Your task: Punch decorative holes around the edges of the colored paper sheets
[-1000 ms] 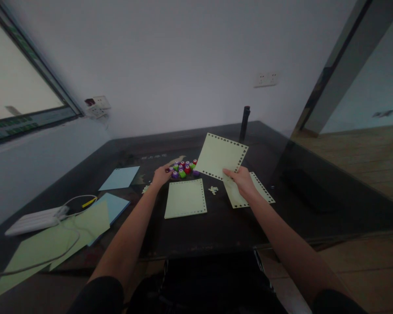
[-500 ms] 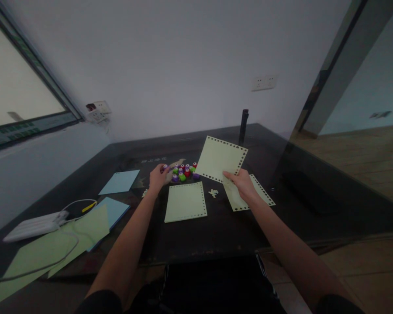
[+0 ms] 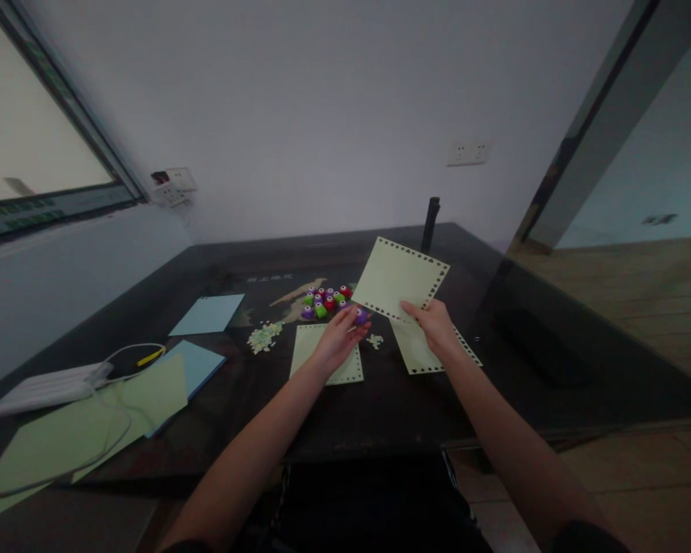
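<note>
Right hand (image 3: 434,326) pinches the near edge of a pale green punched sheet (image 3: 400,278), thumb on top, sheet raised off the table (image 3: 380,399) and tilted up and away toward the far right; its border holes run along all visible edges. Left hand (image 3: 339,338) is closed around a small purple punch (image 3: 361,316), which shows just past the fingertips, fingers (image 3: 354,329) curled on it. Key relation: the punch sits just left of and slightly nearer than the sheet's near-left corner, close to it but apart, so the left hand is the nearer one to that corner; the right hand grips further right along the same near edge. The sheet's near edge runs left to right, roughly in line with the gap between the two hands. Below the left hand lies a second punched sheet (image 3: 322,357) flat on the table, partly covered by the wrist; a third (image 3: 423,349) lies flat under the right hand. The pile of coloured punches (image 3: 325,299) sits further away, left of the held sheet, not touching it. Paper confetti (image 3: 263,336) lies to the left of the flat sheet. Can't tell whether the punch slot faces the sheet edge; too small to read.
</note>
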The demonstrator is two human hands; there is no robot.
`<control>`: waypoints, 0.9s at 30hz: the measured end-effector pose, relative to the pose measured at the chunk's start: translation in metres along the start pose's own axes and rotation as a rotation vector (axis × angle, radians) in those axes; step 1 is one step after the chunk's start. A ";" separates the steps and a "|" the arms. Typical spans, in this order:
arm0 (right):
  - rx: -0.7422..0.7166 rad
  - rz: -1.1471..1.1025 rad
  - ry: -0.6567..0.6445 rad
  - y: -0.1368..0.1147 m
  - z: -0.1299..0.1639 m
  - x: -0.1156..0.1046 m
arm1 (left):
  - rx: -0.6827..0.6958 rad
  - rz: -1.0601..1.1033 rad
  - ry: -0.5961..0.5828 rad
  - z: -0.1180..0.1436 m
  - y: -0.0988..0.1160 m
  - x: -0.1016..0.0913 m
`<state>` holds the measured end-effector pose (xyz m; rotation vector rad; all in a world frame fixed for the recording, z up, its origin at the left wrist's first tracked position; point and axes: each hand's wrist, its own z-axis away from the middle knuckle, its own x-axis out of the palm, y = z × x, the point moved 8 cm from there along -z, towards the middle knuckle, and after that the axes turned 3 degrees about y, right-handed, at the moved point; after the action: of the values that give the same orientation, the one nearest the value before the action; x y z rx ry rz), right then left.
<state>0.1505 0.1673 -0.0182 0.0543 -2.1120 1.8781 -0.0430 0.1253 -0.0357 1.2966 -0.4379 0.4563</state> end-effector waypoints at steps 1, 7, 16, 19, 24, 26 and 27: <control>0.001 0.007 -0.002 -0.002 0.000 -0.001 | 0.002 -0.013 -0.005 0.001 -0.002 0.003; -0.021 0.074 -0.060 -0.006 0.006 -0.006 | -0.005 -0.120 0.000 0.009 -0.007 -0.004; -0.150 0.123 -0.006 -0.006 0.013 -0.007 | 0.091 -0.234 0.016 0.012 -0.002 -0.004; -0.172 0.139 0.030 -0.010 0.013 -0.011 | 0.124 -0.232 0.026 0.013 0.001 -0.002; -0.184 0.168 0.033 -0.011 0.011 -0.013 | 0.142 -0.226 -0.012 0.013 0.003 0.001; -0.201 0.174 0.025 -0.010 0.010 -0.013 | 0.146 -0.221 -0.024 0.013 0.003 0.002; -0.209 0.179 0.025 -0.010 0.009 -0.013 | 0.147 -0.217 -0.027 0.014 0.004 0.003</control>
<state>0.1637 0.1546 -0.0133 -0.2106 -2.3514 1.7286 -0.0436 0.1129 -0.0284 1.4754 -0.2858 0.2930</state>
